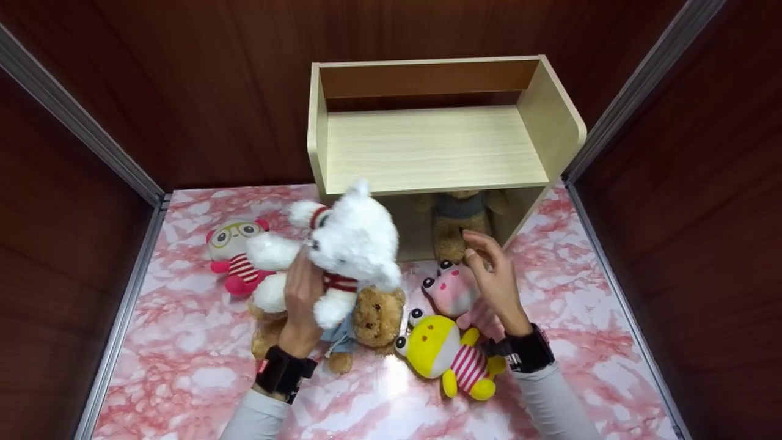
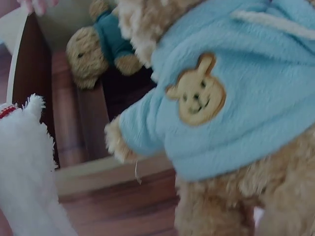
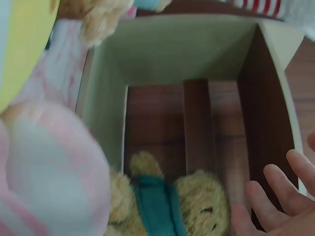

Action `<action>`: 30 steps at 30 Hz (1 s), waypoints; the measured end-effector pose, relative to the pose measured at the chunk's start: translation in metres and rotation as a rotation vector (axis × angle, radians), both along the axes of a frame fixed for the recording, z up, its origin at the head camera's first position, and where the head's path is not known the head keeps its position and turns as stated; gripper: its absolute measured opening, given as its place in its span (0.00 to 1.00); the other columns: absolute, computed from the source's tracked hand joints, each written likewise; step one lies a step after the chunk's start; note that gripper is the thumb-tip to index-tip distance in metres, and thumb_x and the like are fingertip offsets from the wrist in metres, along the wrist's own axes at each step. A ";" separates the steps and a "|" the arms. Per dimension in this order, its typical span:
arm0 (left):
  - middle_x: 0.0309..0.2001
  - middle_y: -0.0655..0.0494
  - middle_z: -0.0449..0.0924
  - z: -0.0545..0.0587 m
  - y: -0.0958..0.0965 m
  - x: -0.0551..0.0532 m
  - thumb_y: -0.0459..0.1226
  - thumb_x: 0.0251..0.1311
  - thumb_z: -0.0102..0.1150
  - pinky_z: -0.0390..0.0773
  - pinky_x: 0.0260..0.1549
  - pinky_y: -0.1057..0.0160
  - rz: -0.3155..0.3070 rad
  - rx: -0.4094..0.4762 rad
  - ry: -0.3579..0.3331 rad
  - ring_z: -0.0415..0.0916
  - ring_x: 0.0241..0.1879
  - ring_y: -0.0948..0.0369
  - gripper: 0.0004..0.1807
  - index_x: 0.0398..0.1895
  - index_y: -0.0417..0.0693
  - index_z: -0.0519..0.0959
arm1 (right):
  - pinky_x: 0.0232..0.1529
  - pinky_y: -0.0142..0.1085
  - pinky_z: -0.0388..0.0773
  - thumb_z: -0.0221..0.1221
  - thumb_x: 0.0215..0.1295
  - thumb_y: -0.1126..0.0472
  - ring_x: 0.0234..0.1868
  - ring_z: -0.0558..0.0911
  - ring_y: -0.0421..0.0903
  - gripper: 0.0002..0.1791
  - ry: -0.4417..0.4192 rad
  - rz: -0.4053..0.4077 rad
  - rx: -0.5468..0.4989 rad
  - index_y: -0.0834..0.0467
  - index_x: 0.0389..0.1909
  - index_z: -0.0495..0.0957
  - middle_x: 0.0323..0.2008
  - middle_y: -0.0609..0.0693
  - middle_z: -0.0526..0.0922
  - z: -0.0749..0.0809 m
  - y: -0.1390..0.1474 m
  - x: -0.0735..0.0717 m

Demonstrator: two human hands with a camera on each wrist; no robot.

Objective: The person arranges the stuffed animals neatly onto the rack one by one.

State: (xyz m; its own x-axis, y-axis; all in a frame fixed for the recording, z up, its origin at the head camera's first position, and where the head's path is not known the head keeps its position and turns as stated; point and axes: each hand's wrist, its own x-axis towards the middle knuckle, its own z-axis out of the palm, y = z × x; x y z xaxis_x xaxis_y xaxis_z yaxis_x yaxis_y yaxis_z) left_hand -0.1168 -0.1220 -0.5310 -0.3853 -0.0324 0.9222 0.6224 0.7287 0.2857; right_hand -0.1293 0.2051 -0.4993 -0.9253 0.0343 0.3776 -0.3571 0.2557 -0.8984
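My left hand (image 1: 302, 302) holds a white teddy bear (image 1: 366, 235) with a red striped scarf, tilted above the floor in front of the shelf. The left wrist view shows part of the white fur (image 2: 24, 172). Under it lies a brown teddy bear (image 1: 376, 318) in a light blue hoodie (image 2: 241, 93). My right hand (image 1: 495, 284) has its fingers loosely spread, holding nothing, by the shelf's lower compartment. Inside that compartment sits a brown teddy bear (image 1: 461, 211) in a teal top (image 3: 160, 204). Just below the right hand lies a pink frog toy (image 1: 452, 290).
The pale wooden shelf (image 1: 427, 146) stands against the back wall, with a bare upper board. A yellow frog toy (image 1: 434, 342) lies front right, and a panda doll (image 1: 238, 244) with glasses lies left. Dark wood walls (image 1: 690, 244) enclose the pink marbled floor (image 1: 183, 379).
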 end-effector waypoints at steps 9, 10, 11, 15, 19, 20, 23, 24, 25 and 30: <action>0.58 0.33 0.80 -0.009 0.023 -0.012 0.17 0.65 0.50 0.84 0.48 0.42 0.099 -0.258 0.223 0.82 0.53 0.39 0.40 0.79 0.45 0.54 | 0.67 0.37 0.71 0.48 0.81 0.67 0.68 0.74 0.50 0.20 -0.036 0.215 -0.112 0.65 0.68 0.73 0.67 0.60 0.76 0.009 -0.012 0.012; 0.60 0.34 0.80 -0.010 0.025 -0.011 0.18 0.65 0.50 0.84 0.49 0.41 0.091 -0.273 0.208 0.81 0.54 0.39 0.34 0.74 0.41 0.59 | 0.68 0.39 0.70 0.47 0.82 0.65 0.69 0.73 0.51 0.20 -0.039 0.249 -0.123 0.65 0.69 0.71 0.68 0.61 0.75 0.011 -0.014 0.014; 0.61 0.34 0.79 -0.011 0.027 -0.010 0.18 0.66 0.51 0.83 0.49 0.41 0.082 -0.287 0.191 0.81 0.55 0.40 0.28 0.68 0.38 0.63 | 0.69 0.41 0.70 0.46 0.83 0.63 0.69 0.73 0.53 0.22 -0.043 0.281 -0.135 0.65 0.71 0.70 0.68 0.61 0.74 0.013 -0.015 0.016; 0.63 0.37 0.78 -0.016 0.033 -0.007 0.18 0.66 0.49 0.82 0.52 0.40 0.065 -0.357 0.117 0.79 0.58 0.40 0.15 0.52 0.36 0.70 | 0.67 0.45 0.72 0.46 0.83 0.46 0.70 0.71 0.55 0.33 -0.094 0.381 -0.189 0.63 0.76 0.61 0.73 0.62 0.68 0.020 -0.021 0.023; 0.65 0.37 0.76 -0.022 0.039 -0.005 0.17 0.63 0.46 0.82 0.52 0.39 0.043 -0.413 0.074 0.78 0.61 0.40 0.19 0.53 0.39 0.69 | 0.67 0.42 0.71 0.48 0.77 0.34 0.74 0.65 0.53 0.42 -0.142 0.423 -0.194 0.56 0.80 0.56 0.77 0.57 0.61 0.023 -0.025 0.028; 0.66 0.37 0.75 -0.023 0.040 -0.005 0.17 0.62 0.46 0.82 0.52 0.38 0.035 -0.420 0.068 0.77 0.61 0.40 0.19 0.53 0.40 0.69 | 0.68 0.42 0.69 0.48 0.76 0.34 0.76 0.63 0.52 0.43 -0.151 0.428 -0.191 0.54 0.81 0.55 0.78 0.55 0.59 0.023 -0.025 0.029; 0.67 0.38 0.75 -0.026 0.045 -0.005 0.18 0.63 0.47 0.82 0.50 0.38 0.042 -0.436 0.071 0.77 0.62 0.40 0.18 0.52 0.42 0.69 | 0.71 0.39 0.65 0.50 0.76 0.36 0.77 0.59 0.51 0.41 -0.175 0.420 -0.176 0.51 0.82 0.53 0.80 0.53 0.56 0.023 -0.027 0.031; 0.67 0.38 0.75 -0.026 0.047 -0.005 0.19 0.64 0.48 0.83 0.50 0.39 0.048 -0.439 0.077 0.77 0.62 0.41 0.16 0.51 0.43 0.70 | 0.72 0.38 0.64 0.50 0.77 0.38 0.78 0.59 0.51 0.40 -0.182 0.407 -0.168 0.51 0.82 0.53 0.80 0.53 0.55 0.023 -0.028 0.032; 0.67 0.38 0.75 -0.027 0.049 -0.006 0.21 0.65 0.50 0.83 0.49 0.39 0.058 -0.445 0.082 0.77 0.62 0.41 0.15 0.50 0.43 0.70 | 0.72 0.37 0.63 0.51 0.77 0.40 0.77 0.59 0.51 0.40 -0.190 0.391 -0.160 0.52 0.82 0.52 0.80 0.53 0.54 0.023 -0.028 0.032; 0.69 0.40 0.73 -0.029 0.055 -0.007 0.26 0.70 0.52 0.83 0.49 0.39 0.107 -0.475 0.083 0.75 0.65 0.41 0.13 0.53 0.46 0.69 | 0.67 0.37 0.70 0.57 0.74 0.57 0.71 0.67 0.54 0.39 -0.220 0.286 -0.118 0.57 0.81 0.53 0.77 0.59 0.61 0.024 -0.033 0.033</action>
State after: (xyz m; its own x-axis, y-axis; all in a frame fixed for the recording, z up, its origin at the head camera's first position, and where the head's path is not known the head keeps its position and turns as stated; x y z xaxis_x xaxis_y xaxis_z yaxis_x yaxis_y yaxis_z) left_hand -0.1242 -0.0670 -0.5602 -0.3275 0.3636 0.8721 0.5439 0.8273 -0.1406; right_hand -0.0958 0.1719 -0.4755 -0.9622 -0.2060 0.1779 -0.1945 0.0634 -0.9788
